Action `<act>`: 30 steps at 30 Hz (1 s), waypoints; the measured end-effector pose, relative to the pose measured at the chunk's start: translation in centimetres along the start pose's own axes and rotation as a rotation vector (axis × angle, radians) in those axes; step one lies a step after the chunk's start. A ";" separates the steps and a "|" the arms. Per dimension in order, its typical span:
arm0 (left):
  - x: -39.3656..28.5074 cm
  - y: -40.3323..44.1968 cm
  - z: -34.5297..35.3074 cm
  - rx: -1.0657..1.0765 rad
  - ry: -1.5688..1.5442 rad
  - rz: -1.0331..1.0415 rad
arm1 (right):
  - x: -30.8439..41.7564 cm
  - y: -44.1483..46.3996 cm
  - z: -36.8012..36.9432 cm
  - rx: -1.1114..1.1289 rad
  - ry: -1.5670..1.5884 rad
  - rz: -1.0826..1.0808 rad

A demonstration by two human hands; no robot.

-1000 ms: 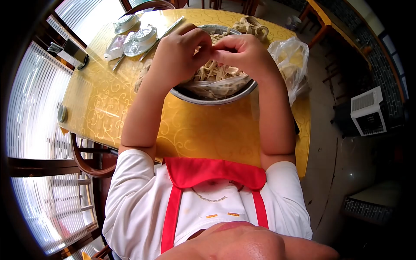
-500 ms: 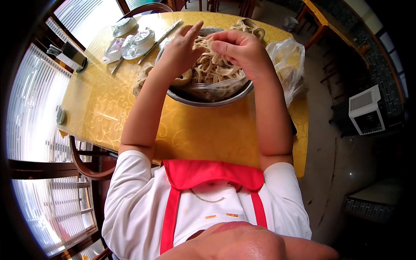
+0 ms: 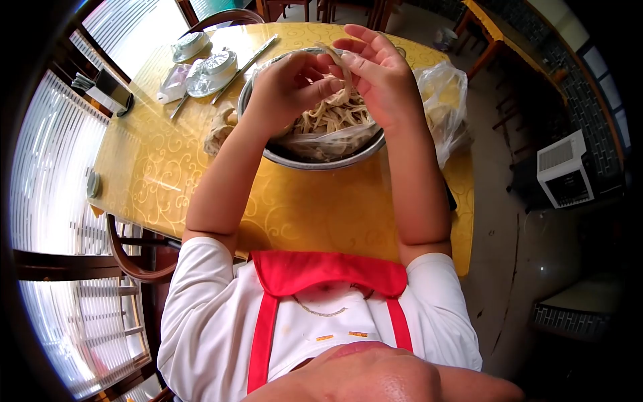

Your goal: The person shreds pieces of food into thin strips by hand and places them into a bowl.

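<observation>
Both of my hands are raised over a metal bowl point(image 3: 315, 164) heaped with long, pale beige, floppy strips point(image 3: 328, 117), whose exact kind I cannot make out. A single pale strip point(image 3: 347, 75) hangs between the hands. My right hand point(image 3: 385, 80) pinches it between thumb and forefinger, with the other fingers spread upward. The curled fingers and thumb of my left hand point(image 3: 284, 90) meet the same strip from the other side. Clear plastic film point(image 3: 328, 141) lines the bowl's near side.
The bowl stands on a yellow patterned table point(image 3: 161, 161). A clear plastic bag point(image 3: 442, 100) lies right of it, and a beige bundle point(image 3: 220, 127) left. Wrapped dishes point(image 3: 213, 70) sit at the back left. A wooden chair point(image 3: 134, 261) is at the left edge.
My left hand has moved right and down, its fingers closing from spread onto the strip. My right hand has opened its outer fingers upward, and a strip now stretches between both hands.
</observation>
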State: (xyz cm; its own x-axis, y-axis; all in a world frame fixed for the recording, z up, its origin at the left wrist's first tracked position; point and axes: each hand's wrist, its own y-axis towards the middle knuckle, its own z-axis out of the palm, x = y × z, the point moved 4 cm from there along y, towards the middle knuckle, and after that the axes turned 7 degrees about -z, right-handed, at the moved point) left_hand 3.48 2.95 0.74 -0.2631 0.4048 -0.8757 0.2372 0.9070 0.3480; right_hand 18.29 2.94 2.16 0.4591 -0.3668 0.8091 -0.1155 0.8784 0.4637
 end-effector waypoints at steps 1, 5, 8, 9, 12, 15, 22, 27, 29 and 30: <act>0.0 -0.1 0.2 0.017 -0.073 -0.030 | 0.1 0.0 0.1 -0.007 -0.008 -0.028; -0.8 -0.4 0.2 0.023 -0.288 -0.120 | 0.1 0.0 0.5 -0.002 -0.032 -0.108; -1.0 -0.5 0.1 -0.036 -0.360 -0.086 | 0.3 -0.1 0.9 -0.019 -0.045 -0.153; -1.1 -0.6 0.1 -0.022 -0.391 -0.097 | 0.3 -0.1 1.0 -0.027 -0.059 -0.175; -1.1 -0.7 0.2 0.021 -0.480 -0.133 | 0.3 -0.1 1.0 -0.034 -0.107 -0.237; -0.6 -0.6 0.2 0.054 -0.543 -0.168 | 0.2 -0.1 1.2 0.013 -0.146 -0.259; -0.4 -0.6 -0.8 0.026 -0.613 -0.196 | 0.1 0.0 -0.1 0.107 -0.425 -0.107; -0.7 -0.8 -1.5 -0.092 -0.435 -0.234 | 0.8 -0.6 0.6 0.187 -0.588 -0.225; 0.5 -0.4 -2.0 -0.053 -0.480 -0.216 | 0.6 -0.3 0.9 0.192 -0.694 -0.342; 0.7 -0.2 -2.4 -0.055 -0.485 -0.247 | 0.1 0.3 1.0 0.198 -0.630 -0.343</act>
State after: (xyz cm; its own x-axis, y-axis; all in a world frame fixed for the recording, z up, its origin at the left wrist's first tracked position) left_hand 1.01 3.34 0.82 0.1595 0.0913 -0.9830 0.1699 0.9783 0.1184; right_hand 17.45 2.85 2.68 -0.0869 -0.7688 0.6335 -0.2409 0.6333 0.7355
